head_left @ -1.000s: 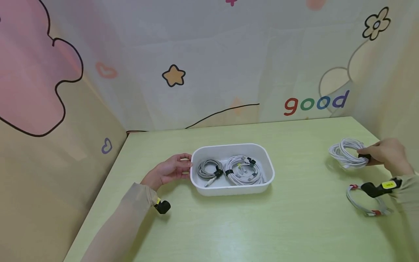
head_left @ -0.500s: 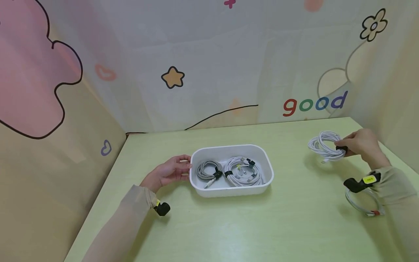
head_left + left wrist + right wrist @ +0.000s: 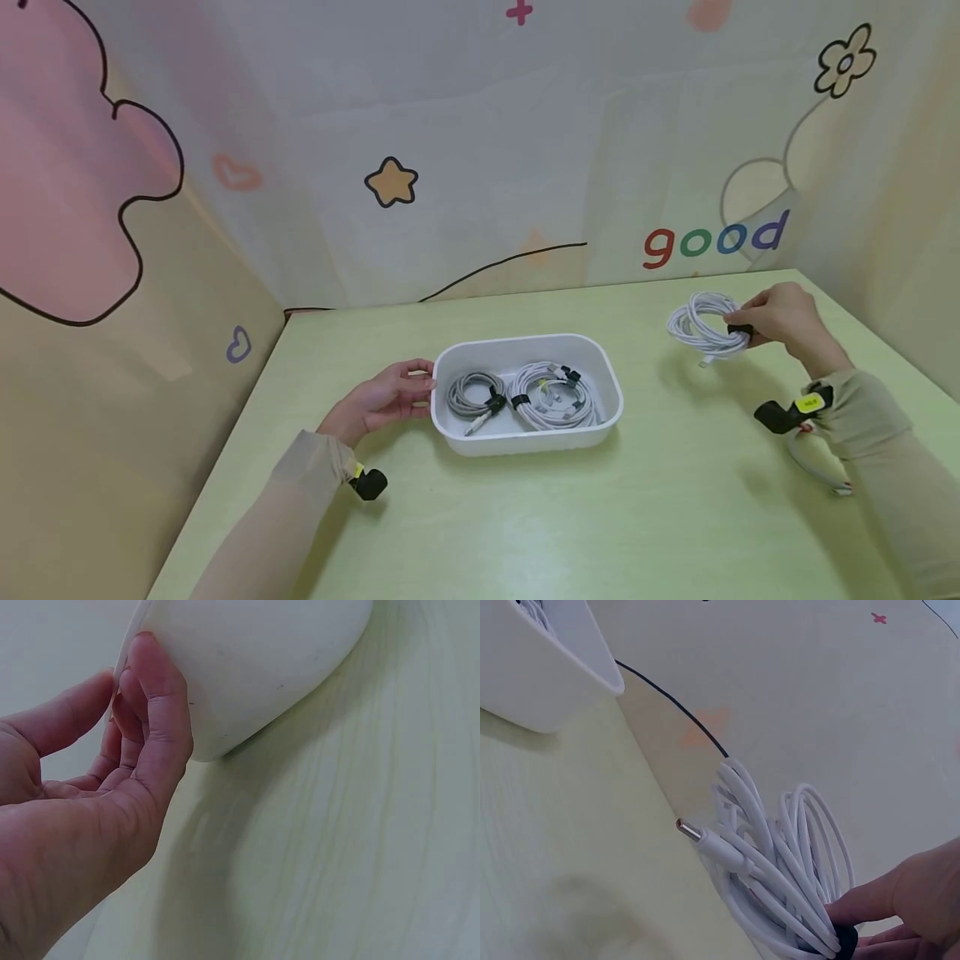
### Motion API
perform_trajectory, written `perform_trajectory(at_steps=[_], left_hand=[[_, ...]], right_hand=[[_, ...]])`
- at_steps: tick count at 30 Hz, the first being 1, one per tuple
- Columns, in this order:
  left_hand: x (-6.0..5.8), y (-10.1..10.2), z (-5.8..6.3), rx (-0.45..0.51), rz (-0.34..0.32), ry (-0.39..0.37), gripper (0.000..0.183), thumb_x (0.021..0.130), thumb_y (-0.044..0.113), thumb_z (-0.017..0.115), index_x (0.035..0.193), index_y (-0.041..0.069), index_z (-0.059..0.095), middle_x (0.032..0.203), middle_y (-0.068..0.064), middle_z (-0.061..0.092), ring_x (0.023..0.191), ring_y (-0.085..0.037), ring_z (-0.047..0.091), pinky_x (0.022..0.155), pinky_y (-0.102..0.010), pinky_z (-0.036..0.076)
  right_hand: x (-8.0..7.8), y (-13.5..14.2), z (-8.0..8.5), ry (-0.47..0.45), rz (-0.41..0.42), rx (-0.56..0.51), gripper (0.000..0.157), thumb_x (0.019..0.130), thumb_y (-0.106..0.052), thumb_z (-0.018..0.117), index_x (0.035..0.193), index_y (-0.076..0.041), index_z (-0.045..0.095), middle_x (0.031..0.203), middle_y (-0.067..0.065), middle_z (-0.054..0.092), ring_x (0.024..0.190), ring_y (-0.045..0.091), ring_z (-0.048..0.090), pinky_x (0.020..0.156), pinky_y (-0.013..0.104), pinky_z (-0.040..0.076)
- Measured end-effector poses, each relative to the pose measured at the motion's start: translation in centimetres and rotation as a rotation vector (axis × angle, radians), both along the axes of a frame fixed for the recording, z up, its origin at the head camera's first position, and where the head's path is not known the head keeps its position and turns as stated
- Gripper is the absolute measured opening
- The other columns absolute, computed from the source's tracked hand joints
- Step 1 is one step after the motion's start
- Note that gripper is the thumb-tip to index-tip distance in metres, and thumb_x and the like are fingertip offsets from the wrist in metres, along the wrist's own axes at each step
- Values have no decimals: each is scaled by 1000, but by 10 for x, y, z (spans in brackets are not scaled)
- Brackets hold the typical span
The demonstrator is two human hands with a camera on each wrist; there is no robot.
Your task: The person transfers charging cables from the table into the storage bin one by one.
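My left hand is at the left end of a white plastic bin, thumb and fingertips pinching its rim, as the left wrist view shows. Inside the bin lie a grey coiled cable with a black strap and white coiled cables with black ties. Off to the right, my right hand grips a coil of white cable by its black strap, raised over the table. A metal-tipped plug sticks out of this coil in the right wrist view.
Another thin looped cable with red ties lies on the table at the right, partly hidden by my right forearm. Printed cloth walls stand behind the table and along its sides.
My right hand has carried the white cable coil leftward and slightly away from me, toward the bin. The left hand stays at the bin's rim. My right forearm now covers more of the red-tied cable.
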State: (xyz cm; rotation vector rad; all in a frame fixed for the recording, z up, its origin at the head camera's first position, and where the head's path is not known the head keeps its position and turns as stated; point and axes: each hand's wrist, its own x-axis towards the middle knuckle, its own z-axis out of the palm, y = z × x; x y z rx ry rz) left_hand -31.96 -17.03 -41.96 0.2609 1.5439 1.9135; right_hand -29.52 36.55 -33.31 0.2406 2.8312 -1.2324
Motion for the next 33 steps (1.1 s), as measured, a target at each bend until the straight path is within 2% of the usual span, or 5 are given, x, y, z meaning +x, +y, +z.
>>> perform_trajectory(at_steps=[11, 33], left_hand=[[1, 0, -2, -4, -3, -3, 16, 97, -3, 47, 109, 7, 46, 90, -1, 62, 78, -12, 63, 74, -32, 57], [0, 1, -1, -4, 5, 5, 15, 97, -3, 47, 107, 8, 46, 89, -1, 62, 77, -12, 63, 72, -32, 58]], right_hand=[[-5, -33, 11, 40, 35, 0, 43, 89, -14, 66, 112, 20, 53, 72, 4, 63, 58, 10, 66, 57, 24, 56], [-19, -102, 25, 11, 95, 40, 36, 88, -18, 68, 107, 11, 57, 80, 10, 64, 59, 9, 63, 58, 22, 55]])
